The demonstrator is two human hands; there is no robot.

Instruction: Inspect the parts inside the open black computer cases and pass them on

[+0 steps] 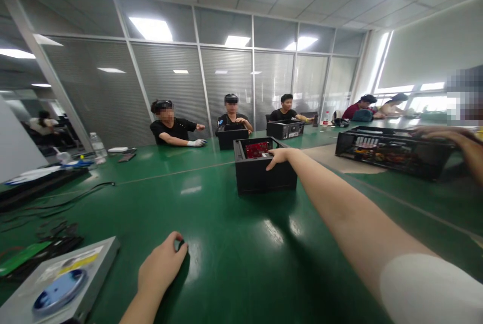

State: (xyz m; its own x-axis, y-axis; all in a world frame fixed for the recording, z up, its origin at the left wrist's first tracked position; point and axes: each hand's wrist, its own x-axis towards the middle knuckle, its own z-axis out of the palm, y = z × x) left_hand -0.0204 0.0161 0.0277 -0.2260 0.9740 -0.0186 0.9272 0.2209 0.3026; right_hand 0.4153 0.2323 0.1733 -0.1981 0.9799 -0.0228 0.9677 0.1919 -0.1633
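My right hand (278, 157), arm stretched far forward, grips the near top rim of a black computer case (264, 178) with the thumb outside and fingers over the edge. A red circuit board (257, 150) shows inside the open-topped case. My left hand (161, 263) rests low on the green table (211, 273), fingers curled and thumb close to the index finger. A dark spot shows between them; I cannot tell whether it is a small object or just a gap. Left of that hand lies a silver optical drive (101, 258) with a round blue-and-white dish (60, 291) on top.
Several people sit across the table, two with black cases (233, 138) (286, 130) before them. At right, another person's hand (433, 133) touches an opened case (388, 153) with wiring. Cables (75, 195), a green circuit board (24, 258) and a bottle (98, 148) lie or stand at left.
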